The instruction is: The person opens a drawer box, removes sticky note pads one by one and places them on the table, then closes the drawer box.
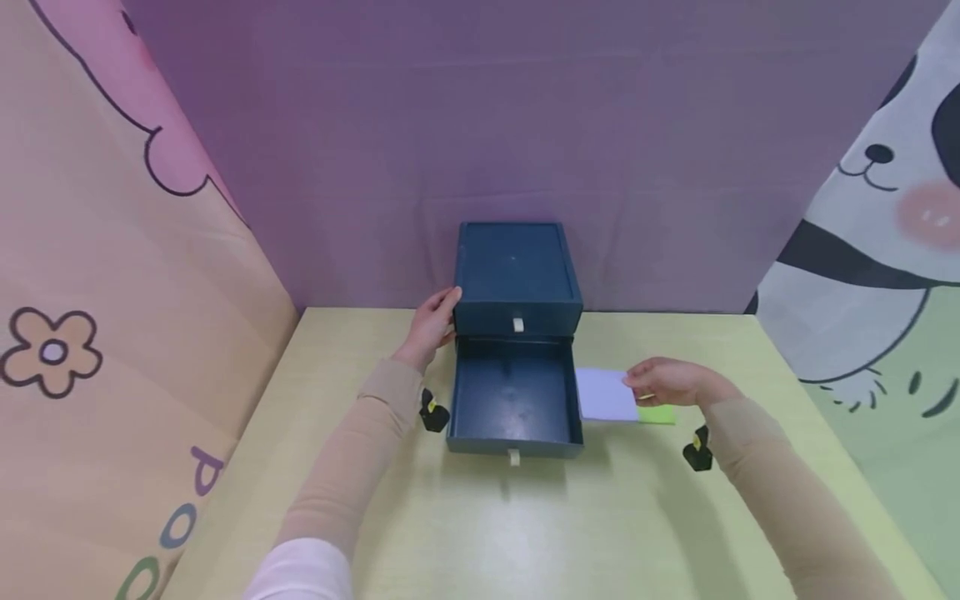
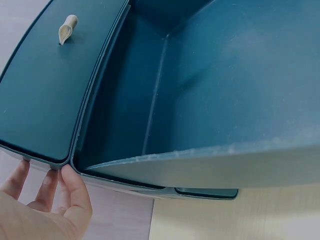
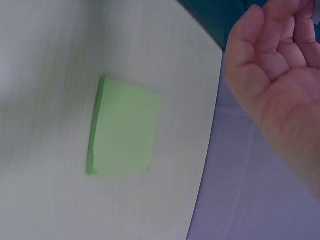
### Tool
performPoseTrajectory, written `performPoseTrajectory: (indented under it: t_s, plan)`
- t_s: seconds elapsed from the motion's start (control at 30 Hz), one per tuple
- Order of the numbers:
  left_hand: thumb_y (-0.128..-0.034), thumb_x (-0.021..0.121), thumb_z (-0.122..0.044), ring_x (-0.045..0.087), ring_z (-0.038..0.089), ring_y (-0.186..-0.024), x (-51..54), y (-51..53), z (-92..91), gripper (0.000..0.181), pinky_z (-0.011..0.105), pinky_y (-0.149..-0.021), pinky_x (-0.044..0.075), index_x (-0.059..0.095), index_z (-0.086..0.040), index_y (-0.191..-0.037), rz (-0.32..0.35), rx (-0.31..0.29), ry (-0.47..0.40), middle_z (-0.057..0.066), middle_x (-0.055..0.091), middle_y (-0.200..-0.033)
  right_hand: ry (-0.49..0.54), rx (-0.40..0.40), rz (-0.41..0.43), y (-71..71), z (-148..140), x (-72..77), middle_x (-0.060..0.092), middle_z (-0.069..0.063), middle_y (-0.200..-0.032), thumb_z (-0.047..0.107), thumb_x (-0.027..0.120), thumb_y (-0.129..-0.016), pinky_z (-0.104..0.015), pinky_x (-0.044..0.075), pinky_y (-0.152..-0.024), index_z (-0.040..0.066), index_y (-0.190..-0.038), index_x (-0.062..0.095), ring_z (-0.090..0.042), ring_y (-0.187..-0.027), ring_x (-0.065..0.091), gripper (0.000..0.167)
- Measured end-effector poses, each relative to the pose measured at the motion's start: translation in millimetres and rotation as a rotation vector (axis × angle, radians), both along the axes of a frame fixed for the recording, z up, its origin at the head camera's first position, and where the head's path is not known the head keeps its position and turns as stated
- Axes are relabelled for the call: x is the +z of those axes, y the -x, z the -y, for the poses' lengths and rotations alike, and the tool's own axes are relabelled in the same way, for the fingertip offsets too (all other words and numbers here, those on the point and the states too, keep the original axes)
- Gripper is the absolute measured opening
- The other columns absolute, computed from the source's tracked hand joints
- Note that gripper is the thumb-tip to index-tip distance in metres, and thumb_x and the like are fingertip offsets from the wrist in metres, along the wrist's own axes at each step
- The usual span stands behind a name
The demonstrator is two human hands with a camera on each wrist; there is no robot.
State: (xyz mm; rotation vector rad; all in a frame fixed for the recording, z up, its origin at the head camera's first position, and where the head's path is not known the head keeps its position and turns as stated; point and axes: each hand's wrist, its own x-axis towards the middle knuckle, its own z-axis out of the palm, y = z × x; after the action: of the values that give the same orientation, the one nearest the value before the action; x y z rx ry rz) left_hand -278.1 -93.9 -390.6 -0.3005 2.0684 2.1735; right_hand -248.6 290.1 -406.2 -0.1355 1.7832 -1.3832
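The lower drawer [image 1: 514,392] stands open, my left hand [image 1: 431,323] rests loosely against the dark-blue cabinet [image 1: 516,262], my right hand [image 1: 671,381] pinches the pale lilac notepad [image 1: 604,395] beside the drawer (not yet inside), and the green notepad [image 3: 126,129] remains on the table [image 1: 555,533].

A purple backdrop [image 1: 510,125] stands behind a pale table [image 1: 525,533] between cartoon-printed walls [image 1: 135,267].
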Motion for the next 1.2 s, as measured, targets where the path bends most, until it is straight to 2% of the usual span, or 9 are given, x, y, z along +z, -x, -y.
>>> performPoseTrajectory:
  t_s: [0.13, 0.43, 0.9, 1.2]
  plan:
    - [-0.0953, 0.053, -0.043, 0.043, 0.029, -0.130, 0.0, 0.0, -1.5, 0.053, 0.044, -0.102, 0.042, 0.045, -0.019, -0.142, -0.001, -0.009, 0.000, 0.003, 0.040, -0.148, -0.022, -0.009, -0.015, -7.1, -15, -4.3, 0.062, 0.007, -0.085, 0.012, 0.049, -0.098, -0.028, 0.048, -0.086, 0.012, -0.090, 0.060, -0.008, -0.083, 0.057, 0.014]
    - [-0.0955, 0.052, -0.044, 0.042, 0.030, -0.130, 0.1, -0.1, -0.1, 0.054, 0.044, -0.102, 0.042, 0.044, -0.019, -0.143, -0.017, -0.007, 0.002, 0.003, 0.039, -0.149, 0.014, 0.004, -0.038, -16.6, -37, -25.5, 0.064, 0.009, -0.084, 0.011, 0.047, -0.099, -0.027, 0.048, -0.085, 0.014, -0.090, 0.063, -0.006, -0.081, 0.058, 0.019]
    - [-0.0954, 0.052, -0.044, 0.043, 0.029, -0.130, -0.3, -1.0, 0.0, 0.054, 0.044, -0.102, 0.042, 0.043, -0.020, -0.143, -0.005, -0.005, 0.005, 0.003, 0.039, -0.149, -0.152, -0.044, -0.060, -36.3, -57, -54.7, 0.059, 0.006, -0.083, 0.012, 0.050, -0.097, -0.029, 0.048, -0.081, 0.008, -0.090, 0.059, -0.009, -0.080, 0.055, 0.012]
    - [-0.0956, 0.052, -0.044, 0.045, 0.028, -0.128, -1.9, -1.2, -0.3, 0.053, 0.043, -0.100, 0.043, 0.045, -0.019, -0.142, -0.009, 0.007, 0.001, 0.004, 0.041, -0.147, -0.325, -0.067, -0.105, -44.8, -62, -56.6, 0.055, 0.005, -0.076, 0.011, 0.055, -0.094, -0.028, 0.049, -0.076, 0.009, -0.080, 0.056, -0.009, -0.074, 0.053, 0.014]
